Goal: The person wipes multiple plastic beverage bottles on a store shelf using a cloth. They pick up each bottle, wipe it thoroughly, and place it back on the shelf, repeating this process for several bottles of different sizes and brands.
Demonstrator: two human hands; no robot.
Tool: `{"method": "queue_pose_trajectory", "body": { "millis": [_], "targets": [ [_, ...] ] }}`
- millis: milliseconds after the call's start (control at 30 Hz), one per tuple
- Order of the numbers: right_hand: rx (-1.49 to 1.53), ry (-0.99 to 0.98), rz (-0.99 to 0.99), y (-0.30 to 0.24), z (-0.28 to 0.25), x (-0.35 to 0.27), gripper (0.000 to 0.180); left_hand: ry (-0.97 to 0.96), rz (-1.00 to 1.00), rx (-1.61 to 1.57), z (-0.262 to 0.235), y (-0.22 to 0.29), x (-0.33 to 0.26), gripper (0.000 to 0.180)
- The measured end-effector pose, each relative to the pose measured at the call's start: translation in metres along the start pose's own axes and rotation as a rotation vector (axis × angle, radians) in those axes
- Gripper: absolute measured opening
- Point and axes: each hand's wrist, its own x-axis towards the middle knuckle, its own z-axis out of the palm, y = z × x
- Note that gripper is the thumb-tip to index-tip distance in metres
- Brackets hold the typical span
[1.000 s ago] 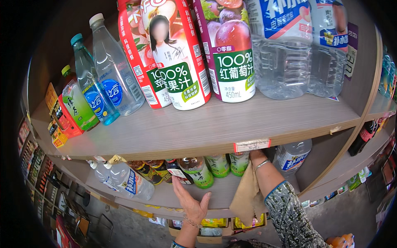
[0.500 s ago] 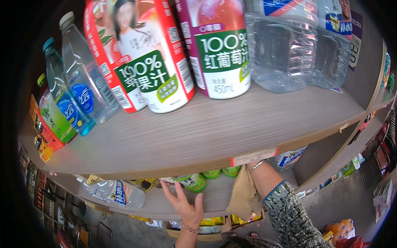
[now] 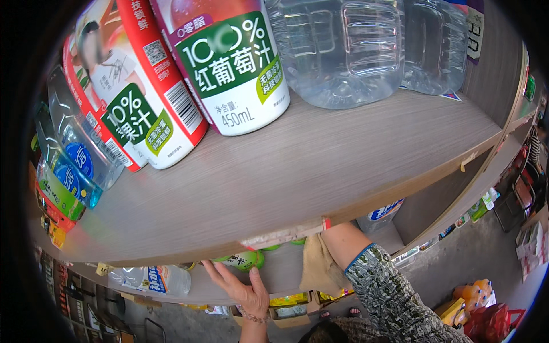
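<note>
Under the upper shelf's front edge, my left hand (image 3: 249, 292) reaches onto the lower shelf. Its fingers and thumb are spread beside a green bottle (image 3: 246, 260) lying on its side; whether they touch it is unclear. My right forearm (image 3: 350, 246), in a dark patterned sleeve, goes in under the same edge, and the upper shelf hides the hand. A tan cloth (image 3: 321, 266) hangs down from that hidden hand over the lower shelf. More green bottle ends (image 3: 298, 241) show just behind.
The upper shelf (image 3: 320, 166) bears red juice bottles (image 3: 171, 137), a purple juice bottle (image 3: 243, 117) and large clear water bottles (image 3: 349, 86). A clear bottle (image 3: 178, 280) lies at the lower shelf's left. Cartons (image 3: 291, 320) and orange bottles (image 3: 474, 292) stand below.
The view has shifted, so the upper bottles and the price strip sit further left. My left hand stays by the green bottle, and less of the bottles behind shows under the edge.
</note>
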Motion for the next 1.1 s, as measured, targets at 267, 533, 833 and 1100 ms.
{"method": "queue_pose_trajectory", "body": {
  "millis": [267, 533, 833, 1100],
  "targets": [
    [-0.016, 0.002, 0.0, 0.03, 0.013, 0.037, 0.036, -0.015, -0.041, 0.029, -0.002, -0.007, -0.002, 0.078],
    [0.098, 0.074, -0.1, -0.016, -0.005, 0.02, 0.037, 0.037, -0.168, -0.111, -0.02, 0.002, -0.003, 0.083],
    [-0.567, -0.338, -0.252, -0.11, -0.067, -0.073, 0.05, 0.385, -0.32, 0.128, -0.13, -0.083, 0.003, 0.085],
    [-0.777, -0.679, -0.526, -0.138, -0.094, -0.125, 0.058, 0.325, -0.509, -0.232, -0.121, -0.14, 0.032, 0.085]
  ]
}}
